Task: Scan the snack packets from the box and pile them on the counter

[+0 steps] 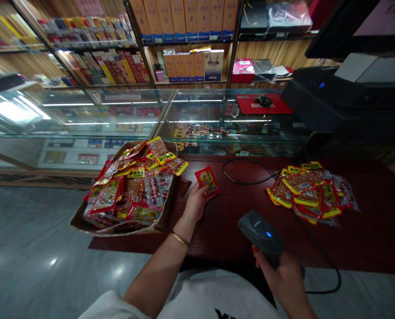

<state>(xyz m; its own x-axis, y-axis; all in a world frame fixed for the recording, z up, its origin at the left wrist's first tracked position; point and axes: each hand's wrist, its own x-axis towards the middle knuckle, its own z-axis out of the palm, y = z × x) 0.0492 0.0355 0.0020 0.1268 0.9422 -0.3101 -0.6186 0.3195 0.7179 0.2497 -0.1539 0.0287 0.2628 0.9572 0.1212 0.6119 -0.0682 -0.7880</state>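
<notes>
Between the fingers and thumb of my left hand [196, 201] is a small red and yellow snack packet [208, 180], held just over the dark red counter. My right hand [282, 277] wraps around the handle of a black barcode scanner [260, 235] with a lit blue light, its head pointing left toward the packet. To the left, a cardboard box [160, 223] is heaped with shiny red and yellow snack packets [134, 188]. A loose pile of similar packets [305, 190] lies on the counter to the right.
A black cable [242, 182] curls across the counter [230, 212]. Behind stands a glass display case [118, 113], with a mouse [263, 101] on a red mat [244, 104] on top. Black checkout equipment [343, 102] fills the back right. Shelves with boxes [187, 20] line the wall.
</notes>
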